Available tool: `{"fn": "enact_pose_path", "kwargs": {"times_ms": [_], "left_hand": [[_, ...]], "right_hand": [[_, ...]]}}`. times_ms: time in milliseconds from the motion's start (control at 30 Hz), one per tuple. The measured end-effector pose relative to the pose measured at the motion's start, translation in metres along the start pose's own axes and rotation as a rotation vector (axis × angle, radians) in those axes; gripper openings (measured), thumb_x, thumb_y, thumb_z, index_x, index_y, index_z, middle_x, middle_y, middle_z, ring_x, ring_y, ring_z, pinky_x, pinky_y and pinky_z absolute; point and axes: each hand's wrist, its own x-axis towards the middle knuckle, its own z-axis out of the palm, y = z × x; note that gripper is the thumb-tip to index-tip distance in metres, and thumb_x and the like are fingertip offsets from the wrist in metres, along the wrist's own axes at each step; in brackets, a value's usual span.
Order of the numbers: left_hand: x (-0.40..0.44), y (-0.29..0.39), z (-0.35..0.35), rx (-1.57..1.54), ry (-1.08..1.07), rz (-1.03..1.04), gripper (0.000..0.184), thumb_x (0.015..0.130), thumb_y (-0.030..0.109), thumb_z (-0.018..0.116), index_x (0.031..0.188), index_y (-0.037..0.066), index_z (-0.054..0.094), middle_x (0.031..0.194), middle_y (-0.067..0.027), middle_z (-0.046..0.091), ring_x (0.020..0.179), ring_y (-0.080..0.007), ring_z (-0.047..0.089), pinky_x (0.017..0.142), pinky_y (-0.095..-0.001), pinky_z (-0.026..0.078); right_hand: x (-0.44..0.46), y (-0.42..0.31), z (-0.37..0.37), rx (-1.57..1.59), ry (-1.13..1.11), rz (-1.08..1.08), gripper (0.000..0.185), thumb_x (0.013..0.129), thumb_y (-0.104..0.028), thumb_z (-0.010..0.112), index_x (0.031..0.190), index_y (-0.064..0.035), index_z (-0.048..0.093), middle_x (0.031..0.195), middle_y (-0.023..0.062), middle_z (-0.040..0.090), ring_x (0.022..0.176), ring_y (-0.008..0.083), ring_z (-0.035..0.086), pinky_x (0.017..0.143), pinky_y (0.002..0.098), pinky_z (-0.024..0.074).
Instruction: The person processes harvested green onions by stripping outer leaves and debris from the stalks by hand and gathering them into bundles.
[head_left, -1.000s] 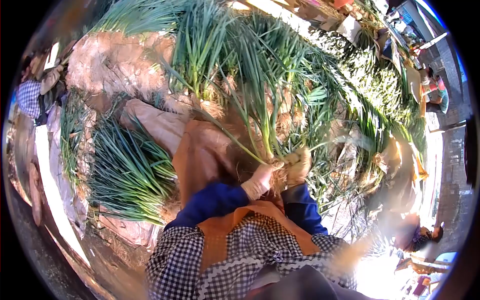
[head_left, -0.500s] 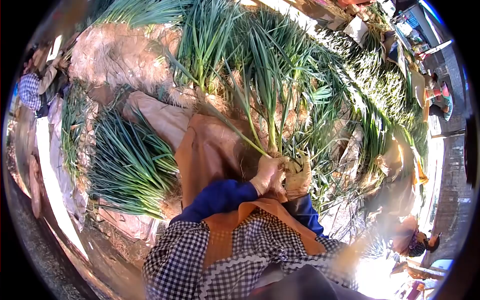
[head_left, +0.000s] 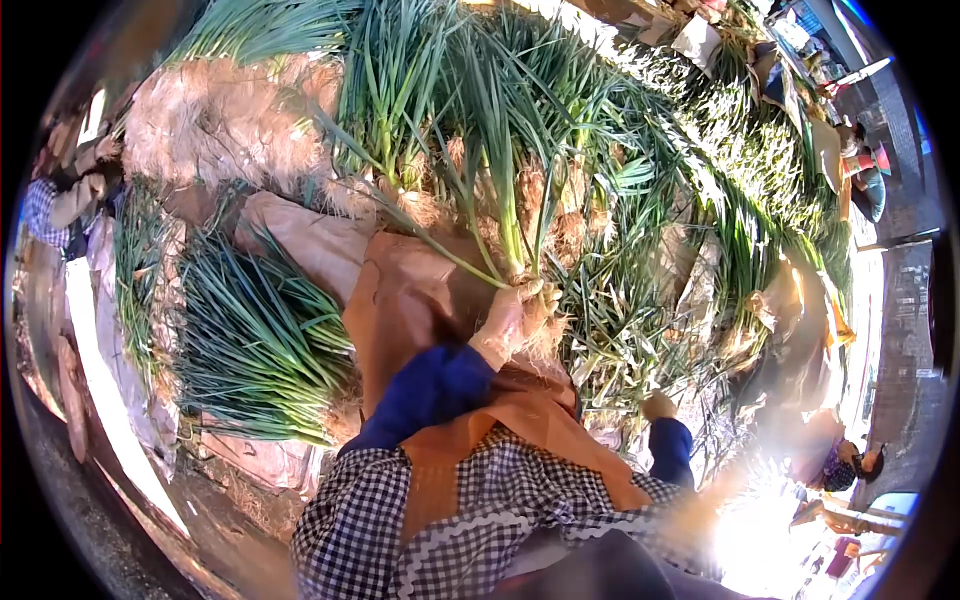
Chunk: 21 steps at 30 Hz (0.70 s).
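Head view: the left hand [head_left: 508, 322] is closed round the base of a few onions [head_left: 510, 235], its fingers wrapped over the lower stems. The onions stand out from the far side of this fist, their green leaves fanning forward; one stalk [head_left: 440, 247] slants off to the hand's left. The pale roots [head_left: 545, 342] spill out on the hand's right, toward the wearer. The right hand [head_left: 657, 406] lies well apart from the onions, to the right of the left hand and nearer the wearer, at the edge of the leaf litter [head_left: 620, 335]; it is small and blurred, and whether its fingers are spread or pressed together cannot be told. A brown apron [head_left: 405, 295] extends beneath and to the left of the left hand. Farther left of that hand lies a pile [head_left: 260, 340] of like plants, leaves pointing away from the hand and roots toward it. Beyond the hand stand upright bunches [head_left: 395, 110], with a broad root mat [head_left: 225, 120] to their left. One person [head_left: 45, 213] appears far to the hand's left, another [head_left: 868, 185] far to its right.
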Motion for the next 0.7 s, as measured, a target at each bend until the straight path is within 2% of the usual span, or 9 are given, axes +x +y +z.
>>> {"fn": "enact_pose_path", "kwargs": {"times_ms": [100,167,200,267,367,467,500,633,700], "left_hand": [[0.004,-0.012,-0.004,-0.040,-0.118,0.119,0.009,0.086,0.009,0.053,0.093,0.004,0.053,0.084,-0.0089,0.060,0.077,-0.0209,0.057,0.064,-0.0338,0.048],[-0.006,-0.016,0.003,-0.052,-0.154,0.120,0.014,0.084,0.009,0.055,0.097,0.005,0.053,0.085,-0.0076,0.060,0.079,-0.0204,0.058,0.067,-0.0321,0.049],[-0.007,-0.017,0.005,-0.040,-0.159,0.122,0.014,0.084,0.009,0.055,0.097,0.005,0.053,0.085,-0.0076,0.060,0.079,-0.0204,0.058,0.067,-0.0321,0.049],[-0.009,-0.018,0.007,-0.043,-0.014,0.065,0.010,0.084,0.007,0.056,0.092,0.006,0.052,0.087,-0.0093,0.060,0.073,-0.0221,0.058,0.061,-0.0359,0.049],[-0.024,-0.006,0.005,-0.037,-0.021,-0.009,0.014,0.086,0.009,0.054,0.099,0.005,0.050,0.108,-0.0166,0.058,0.095,-0.0276,0.059,0.077,-0.0414,0.051],[-0.060,0.001,0.013,0.014,-0.026,0.005,0.034,0.089,0.015,0.048,0.119,-0.002,0.047,0.118,-0.0177,0.052,0.102,-0.0275,0.056,0.089,-0.0444,0.046],[-0.063,-0.001,0.002,0.083,0.001,0.001,0.033,0.089,0.014,0.049,0.117,-0.002,0.047,0.113,-0.0173,0.054,0.100,-0.0271,0.057,0.088,-0.0432,0.047],[-0.043,-0.025,-0.015,0.139,0.068,0.032,0.022,0.086,0.006,0.050,0.106,-0.001,0.051,0.092,-0.0137,0.060,0.081,-0.0238,0.061,0.074,-0.0374,0.053],[-0.022,-0.029,-0.048,0.051,0.094,0.015,0.017,0.082,0.003,0.050,0.098,-0.002,0.053,0.084,-0.0114,0.060,0.070,-0.0208,0.059,0.062,-0.0330,0.051]], "right_hand": [[-0.003,-0.106,-0.080,0.695,0.247,-0.575,0.046,0.089,-0.039,0.044,0.112,-0.0003,0.054,0.088,0.0168,0.063,0.079,0.0298,0.059,0.074,0.0342,0.0462],[-0.015,-0.200,-0.142,1.627,-0.345,-0.509,0.042,0.094,-0.034,0.039,0.113,-0.0003,0.055,0.090,0.0075,0.061,0.077,0.0174,0.056,0.067,0.0251,0.0426],[-0.020,-0.227,-0.171,1.606,-0.452,-0.728,0.040,0.093,-0.033,0.042,0.114,-0.0012,0.054,0.095,0.0089,0.060,0.080,0.0172,0.057,0.070,0.0263,0.0455],[-0.049,-0.273,-0.206,2.022,-0.850,-0.522,0.036,0.091,-0.030,0.048,0.111,-0.0017,0.056,0.095,0.0073,0.060,0.083,0.0162,0.057,0.075,0.0288,0.0483],[0.011,-0.292,-0.196,1.701,-0.465,-0.970,0.019,0.086,-0.019,0.058,0.099,-0.0055,0.058,0.072,-0.0007,0.058,0.053,0.0058,0.051,0.046,0.0168,0.0428],[0.020,-0.292,-0.199,1.535,-0.022,-0.732,0.018,0.083,-0.021,0.061,0.084,-0.0028,0.061,0.063,0.0013,0.056,0.053,0.0111,0.052,0.047,0.0250,0.0416],[0.013,-0.285,-0.211,1.058,0.311,-0.774,0.023,0.082,-0.024,0.062,0.080,-0.0012,0.059,0.058,0.0057,0.055,0.053,0.0138,0.050,0.050,0.0305,0.0425],[-0.006,-0.301,-0.201,1.025,0.253,-0.864,0.028,0.083,-0.029,0.060,0.083,-0.0008,0.058,0.071,0.0090,0.062,0.064,0.0149,0.059,0.056,0.0314,0.0469],[-0.032,-0.311,-0.188,1.748,-0.188,-0.700,0.028,0.088,-0.026,0.054,0.097,0.0003,0.056,0.080,0.0073,0.060,0.070,0.0152,0.057,0.059,0.0263,0.0465]]}}
